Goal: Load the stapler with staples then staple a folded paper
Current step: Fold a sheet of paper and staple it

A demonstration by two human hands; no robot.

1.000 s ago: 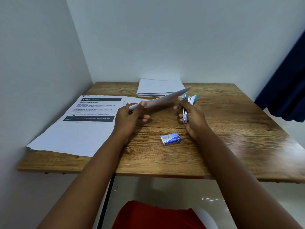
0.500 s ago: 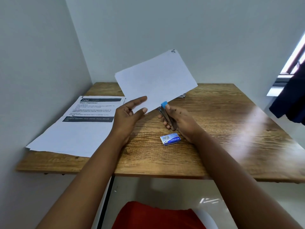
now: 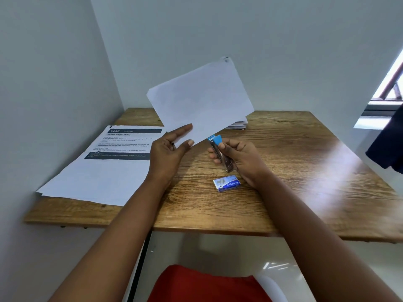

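So the right hand (image 3: 237, 158) sits just right of centre frame with its fingers curled round a small blue-topped stapler (image 3: 220, 153), thumb on the blue end, nose pointing up toward the sheet. The left hand (image 3: 169, 153), just left of centre, pinches the lower corner of the folded paper (image 3: 200, 101) between thumb and a straight forefinger, other fingers fairly loose, and the sheet fans up and away into the upper middle of the frame, held clear of the table (image 3: 283, 182). The paper's bottom edge is right by the stapler's mouth, but I honestly can't tell if it's in the slot yet. If it were me: slide the corner fully in so both layers are caught, keep the fold flat, then squeeze straight so the staple doesn't go in crooked. Both forearms reach in from the bottom of the frame, wrists hovering above the wood, not resting. The little blue staple box (image 3: 226, 183) lies on the table just below the right hand. Further out, a printed sheet (image 3: 122, 147) sits at the left, and a stack of papers (image 3: 238, 125) peeks out behind the held sheet.
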